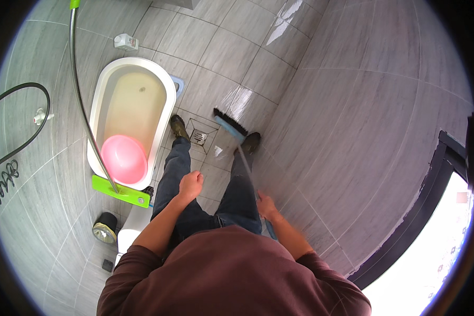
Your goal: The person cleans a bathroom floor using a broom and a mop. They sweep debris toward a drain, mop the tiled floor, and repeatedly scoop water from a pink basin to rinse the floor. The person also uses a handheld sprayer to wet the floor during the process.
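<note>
My right hand (265, 205) is closed around the long handle of a floor brush (230, 125). Its pale blue head with black bristles rests on the wet grey tiles just ahead of my right boot. The handle runs back along my right leg, and a blue part of it shows below my wrist. My left hand (191, 185) hangs over my left thigh with its fingers curled and nothing visible in it. A square floor drain (198, 137) with a metal grate lies between my feet.
A white tub (170, 114) on my left holds cloudy water and a pink basin (124, 159). Against it leans a mop (120, 191) with a green flat head. Nearby are a white bottle (126, 42), a trash bin (104, 228) and a black hose (43, 93). Tiled wall (339, 130) rises at right.
</note>
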A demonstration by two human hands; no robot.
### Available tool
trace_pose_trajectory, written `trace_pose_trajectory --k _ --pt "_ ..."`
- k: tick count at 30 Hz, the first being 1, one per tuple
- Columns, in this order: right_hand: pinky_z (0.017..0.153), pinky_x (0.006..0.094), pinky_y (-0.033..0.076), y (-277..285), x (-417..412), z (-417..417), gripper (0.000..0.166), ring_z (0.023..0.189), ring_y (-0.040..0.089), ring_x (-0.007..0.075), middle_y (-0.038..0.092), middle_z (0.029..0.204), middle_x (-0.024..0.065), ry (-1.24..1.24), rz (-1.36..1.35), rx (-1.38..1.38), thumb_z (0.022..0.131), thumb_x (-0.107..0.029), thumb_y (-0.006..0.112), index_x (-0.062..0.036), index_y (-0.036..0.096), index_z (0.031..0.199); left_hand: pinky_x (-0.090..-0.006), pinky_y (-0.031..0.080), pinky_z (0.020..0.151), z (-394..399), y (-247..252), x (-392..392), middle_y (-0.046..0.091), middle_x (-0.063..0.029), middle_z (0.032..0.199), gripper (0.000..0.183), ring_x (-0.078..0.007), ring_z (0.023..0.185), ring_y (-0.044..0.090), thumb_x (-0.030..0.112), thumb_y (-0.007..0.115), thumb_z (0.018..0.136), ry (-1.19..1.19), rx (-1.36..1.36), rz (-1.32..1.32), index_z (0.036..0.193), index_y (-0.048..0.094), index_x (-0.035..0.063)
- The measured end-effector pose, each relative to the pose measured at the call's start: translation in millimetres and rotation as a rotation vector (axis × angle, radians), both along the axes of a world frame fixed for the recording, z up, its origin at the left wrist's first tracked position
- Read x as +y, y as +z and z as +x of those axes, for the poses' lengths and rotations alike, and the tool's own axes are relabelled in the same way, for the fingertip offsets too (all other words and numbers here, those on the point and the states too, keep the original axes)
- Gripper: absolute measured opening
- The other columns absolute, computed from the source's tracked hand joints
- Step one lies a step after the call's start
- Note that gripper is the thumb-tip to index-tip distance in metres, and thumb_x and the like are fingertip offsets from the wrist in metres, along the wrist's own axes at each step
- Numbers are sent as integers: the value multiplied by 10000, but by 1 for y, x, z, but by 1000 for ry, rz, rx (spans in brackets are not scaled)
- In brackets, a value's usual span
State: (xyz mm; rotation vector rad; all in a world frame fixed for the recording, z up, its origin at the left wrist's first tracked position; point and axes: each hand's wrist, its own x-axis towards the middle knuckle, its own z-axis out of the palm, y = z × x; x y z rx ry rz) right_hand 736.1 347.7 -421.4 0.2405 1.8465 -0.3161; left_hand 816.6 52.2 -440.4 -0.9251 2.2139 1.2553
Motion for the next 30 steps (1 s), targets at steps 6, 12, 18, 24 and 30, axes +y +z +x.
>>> trace_pose_trajectory --k 6,12,18,24,30 --pt "466 382 452 63 0 -33 386 509 560 290 572 714 201 -276 -39 -158 814 -111 391 -57 402 1196 -433 411 589 -10 3 4 556 -181 726 198 -369 694 528 208 470 781 16 29 8 731 515 22" --pt "373 373 408 -44 63 -38 379 418 500 240 517 586 140 89 -282 386 832 -133 389 -113 400 1210 -431 411 587 -7 2 9 554 -182 719 193 -368 691 528 206 478 778 19 18 24 724 511 23" --pt "319 329 345 4 -33 -10 422 368 423 192 438 518 90 -492 36 -143 842 -133 390 -186 347 1258 -429 414 587 -4 5 7 554 -182 715 190 -365 696 530 204 480 775 -15 -26 7 724 514 24" --pt "316 280 317 42 -36 3 456 376 369 145 387 536 44 -680 -22 -348 840 -115 387 -196 304 1281 -429 413 585 -13 3 6 553 -182 712 189 -367 699 530 201 478 775 -2 6 2 724 515 23" --pt "393 283 393 63 -29 -51 427 460 492 191 504 679 69 -546 -111 -356 789 -67 425 -128 413 1212 -438 406 578 -17 8 -1 550 -184 709 186 -373 687 525 198 479 773 13 1 -3 718 512 23"
